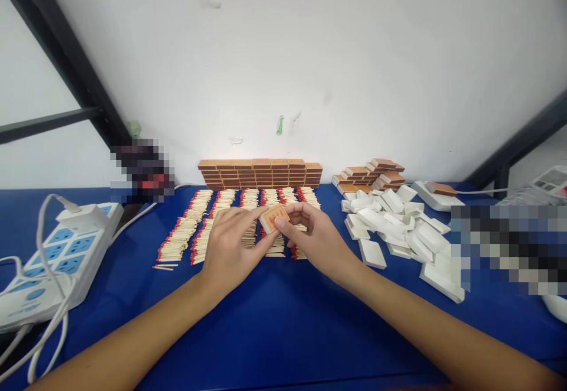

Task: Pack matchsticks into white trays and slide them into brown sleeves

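Observation:
Between my two hands is a small matchbox (275, 218) with an orange printed top, its pale end facing left. My left hand (233, 240) grips its left end between thumb and fingers. My right hand (312, 234) pinches the right side, thumb on the printed face. Beneath and behind the hands lie several columns of red-tipped matches (183, 231) on the blue table (274, 326); the hands hide part of them. Beyond the matches, a long stack of closed matchboxes (261, 172) stands along the wall.
To the right lies a loose heap of white matchbox trays (394, 220). Behind it is a stepped pile of matchboxes (370, 175). A white power strip (57, 255) with cables sits at the left. One matchbox (442, 189) rests on a white device (436, 201).

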`<act>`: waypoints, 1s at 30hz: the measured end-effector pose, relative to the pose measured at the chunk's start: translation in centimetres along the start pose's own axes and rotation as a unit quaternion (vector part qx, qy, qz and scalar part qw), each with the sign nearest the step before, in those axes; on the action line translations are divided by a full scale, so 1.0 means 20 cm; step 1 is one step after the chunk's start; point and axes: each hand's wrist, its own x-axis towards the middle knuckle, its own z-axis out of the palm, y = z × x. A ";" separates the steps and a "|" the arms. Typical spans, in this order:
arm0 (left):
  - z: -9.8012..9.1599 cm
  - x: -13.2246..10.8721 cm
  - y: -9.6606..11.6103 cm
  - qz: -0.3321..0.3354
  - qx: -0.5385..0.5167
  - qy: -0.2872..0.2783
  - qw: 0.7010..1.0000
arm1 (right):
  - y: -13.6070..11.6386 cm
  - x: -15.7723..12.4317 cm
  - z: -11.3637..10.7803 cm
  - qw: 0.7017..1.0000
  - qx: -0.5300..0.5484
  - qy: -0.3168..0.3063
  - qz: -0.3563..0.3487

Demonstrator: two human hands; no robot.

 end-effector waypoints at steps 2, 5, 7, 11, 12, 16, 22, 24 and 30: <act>0.00 0.00 -0.01 0.000 -0.007 0.002 1.000 | 0.00 0.00 -0.01 0.999 0.019 -0.022 0.018; 0.00 0.00 -0.03 -0.002 -0.018 -0.004 1.000 | 0.01 0.00 -0.03 0.998 0.031 -0.052 0.006; 0.00 0.00 -0.03 -0.009 -0.025 -0.015 1.000 | 0.02 0.01 -0.04 0.998 0.023 -0.054 -0.005; 0.00 -0.01 -0.05 -0.017 -0.018 -0.015 1.000 | 0.03 0.04 -0.06 1.000 -0.003 -0.026 -0.010; 0.00 -0.01 -0.05 -0.017 -0.015 -0.011 1.000 | 0.02 0.04 -0.07 1.000 -0.005 -0.022 -0.011; -0.01 0.00 -0.05 -0.020 -0.003 0.000 1.000 | 0.00 0.08 -0.12 1.000 0.000 -0.005 -0.019; -0.02 0.00 -0.05 -0.034 0.005 0.026 0.999 | 0.01 0.24 -0.34 0.983 -0.088 0.161 -0.025; -0.02 -0.01 -0.05 -0.040 0.000 0.021 0.999 | 0.02 0.33 -0.43 0.966 -0.122 0.227 -0.004; -0.01 -0.03 -0.03 -0.039 0.001 0.005 0.999 | 0.04 0.59 -0.58 0.949 -0.162 0.265 0.062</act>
